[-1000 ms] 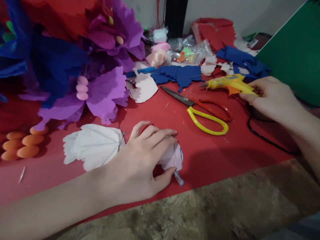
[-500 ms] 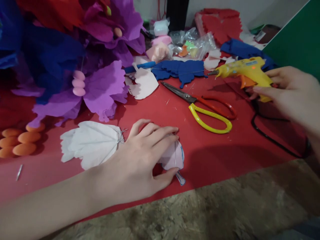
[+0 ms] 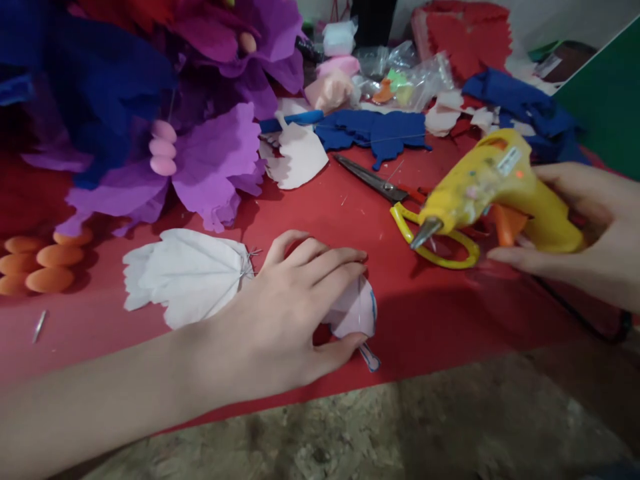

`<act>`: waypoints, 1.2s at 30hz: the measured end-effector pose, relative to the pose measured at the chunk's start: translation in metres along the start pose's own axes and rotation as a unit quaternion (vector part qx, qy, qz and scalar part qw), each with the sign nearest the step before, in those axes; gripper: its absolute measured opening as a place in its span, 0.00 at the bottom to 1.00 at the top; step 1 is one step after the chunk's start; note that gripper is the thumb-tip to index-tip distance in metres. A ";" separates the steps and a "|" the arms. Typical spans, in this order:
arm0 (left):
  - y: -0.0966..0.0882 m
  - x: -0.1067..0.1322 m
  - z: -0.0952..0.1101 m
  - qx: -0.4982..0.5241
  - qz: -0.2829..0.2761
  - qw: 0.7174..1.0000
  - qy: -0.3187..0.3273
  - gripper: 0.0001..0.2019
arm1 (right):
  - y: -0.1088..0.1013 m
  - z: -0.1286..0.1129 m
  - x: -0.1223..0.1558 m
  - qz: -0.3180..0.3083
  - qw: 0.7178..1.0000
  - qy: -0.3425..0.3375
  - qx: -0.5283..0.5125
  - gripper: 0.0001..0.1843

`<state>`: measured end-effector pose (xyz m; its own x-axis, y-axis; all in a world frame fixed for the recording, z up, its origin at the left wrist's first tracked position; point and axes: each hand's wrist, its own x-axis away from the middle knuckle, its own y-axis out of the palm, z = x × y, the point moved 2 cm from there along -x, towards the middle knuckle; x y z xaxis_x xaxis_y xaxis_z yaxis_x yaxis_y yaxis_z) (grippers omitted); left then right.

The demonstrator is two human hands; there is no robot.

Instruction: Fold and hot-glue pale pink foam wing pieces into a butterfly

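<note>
Glue gun [image 3: 475, 183]: yellow; white sticker [image 3: 509, 161], print too blurred to read.
Right hand [image 3: 595, 233]: gripping its handle [image 3: 554, 217].
Left hand [image 3: 300, 300]: splayed flat over a pale cutout [image 3: 356, 310].

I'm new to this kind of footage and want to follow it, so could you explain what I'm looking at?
There is no machine here: a person works with bare hands, seen by a camera worn on the head, looking forward and down. The left hand rests on a pale cut-out with a blue-marked edge. The right hand holds a yellow glue gun. On the red surface lie scissors, partly behind the glue gun, a gathered white piece, and blue cut-outs. At the left are orange ovals and purple petal-like pieces.
</note>
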<state>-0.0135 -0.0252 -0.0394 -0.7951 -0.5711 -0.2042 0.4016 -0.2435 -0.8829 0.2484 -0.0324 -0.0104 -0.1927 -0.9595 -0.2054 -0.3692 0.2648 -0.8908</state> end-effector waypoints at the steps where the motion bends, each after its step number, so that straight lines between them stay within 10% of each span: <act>1: 0.000 0.000 0.000 -0.002 0.004 1.000 0.002 0.20 | 0.002 -0.002 0.004 0.006 1.000 -0.011 0.008 0.54; 13: 0.000 0.001 0.001 -0.021 0.025 0.999 -0.007 0.26 | 0.014 0.005 0.019 0.076 0.934 -0.301 0.177 0.28; 36: 0.005 0.002 0.000 -0.033 0.045 0.998 0.003 0.27 | 0.016 -0.012 0.021 0.011 0.892 -0.410 0.192 0.18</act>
<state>-0.0134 -0.0273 -0.0441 -0.7598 -0.5842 -0.2853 0.4405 -0.1399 -0.8868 0.2275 -0.0471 -0.0237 0.5917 -0.7433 -0.3121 -0.0049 0.3837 -0.9234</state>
